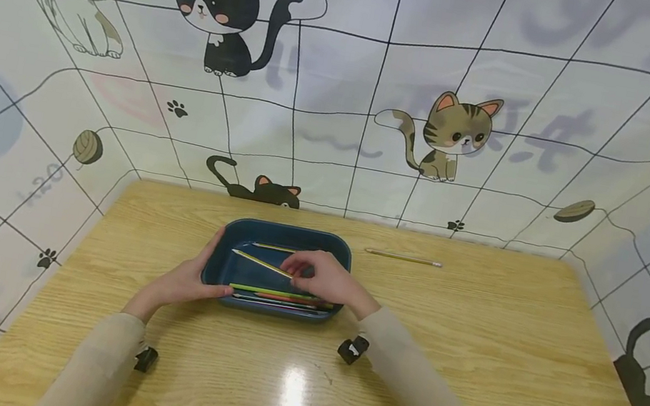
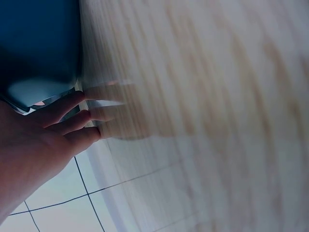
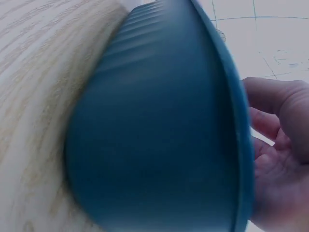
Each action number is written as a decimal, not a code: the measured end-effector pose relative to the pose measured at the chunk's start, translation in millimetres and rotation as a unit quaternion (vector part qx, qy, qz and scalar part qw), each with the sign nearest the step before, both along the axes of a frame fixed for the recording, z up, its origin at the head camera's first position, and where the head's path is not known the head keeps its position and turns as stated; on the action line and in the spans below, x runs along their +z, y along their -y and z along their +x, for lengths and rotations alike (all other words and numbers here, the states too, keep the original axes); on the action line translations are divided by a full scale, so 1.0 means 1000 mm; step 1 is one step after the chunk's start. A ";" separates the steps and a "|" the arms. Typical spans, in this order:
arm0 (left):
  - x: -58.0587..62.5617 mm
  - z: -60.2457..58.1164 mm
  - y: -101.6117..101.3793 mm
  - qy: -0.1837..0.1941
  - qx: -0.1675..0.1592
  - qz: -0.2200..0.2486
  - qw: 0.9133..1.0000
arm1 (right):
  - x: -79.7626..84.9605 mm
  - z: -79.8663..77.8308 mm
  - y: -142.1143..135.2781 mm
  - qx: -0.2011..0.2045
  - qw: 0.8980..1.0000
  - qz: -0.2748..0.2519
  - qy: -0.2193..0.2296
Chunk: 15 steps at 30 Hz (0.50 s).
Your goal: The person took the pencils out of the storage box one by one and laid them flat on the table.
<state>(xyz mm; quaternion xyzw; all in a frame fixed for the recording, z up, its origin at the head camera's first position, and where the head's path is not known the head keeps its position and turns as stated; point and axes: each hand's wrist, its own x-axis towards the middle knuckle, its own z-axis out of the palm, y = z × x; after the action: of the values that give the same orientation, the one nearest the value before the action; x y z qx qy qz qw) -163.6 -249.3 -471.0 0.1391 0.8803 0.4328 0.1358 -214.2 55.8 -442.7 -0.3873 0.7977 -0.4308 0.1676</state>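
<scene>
A dark blue rectangular tray stands on the wooden table, its outer wall filling much of the right wrist view. My left hand holds its left end, thumb over the front-left rim and fingers along the outside. In the left wrist view, fingertips reach down to the tabletop beside it. Over the tray's inside, my right hand pinches a yellow-striped pencil by its right end, tip pointing left. Several pencils lie along the tray's front side. Another yellow pencil lies near the back wall, partly hidden by the right hand.
One more pencil with a white end lies on the table, right of the tray. Cat-patterned sheeting stands around the table's back and sides. Small black devices are strapped at both wrists.
</scene>
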 end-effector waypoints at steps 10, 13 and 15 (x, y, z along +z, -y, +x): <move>-0.003 -0.002 -0.001 -0.004 -0.003 0.002 1.000 | 0.010 0.012 -0.020 -0.004 1.000 -0.022 -0.003; -0.003 -0.001 -0.001 -0.009 -0.002 -0.002 1.000 | 0.012 0.017 -0.025 -0.001 1.000 -0.029 -0.004; -0.003 -0.001 0.000 -0.012 -0.002 -0.005 1.000 | 0.013 0.018 -0.029 -0.004 0.999 -0.033 -0.003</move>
<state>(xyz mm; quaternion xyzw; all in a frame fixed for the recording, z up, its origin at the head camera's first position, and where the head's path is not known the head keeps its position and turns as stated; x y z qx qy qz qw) -164.4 -249.0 -474.3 0.1455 0.8838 0.4261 0.1273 -195.7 84.4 -429.3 -0.3909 0.7852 -0.4561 0.1503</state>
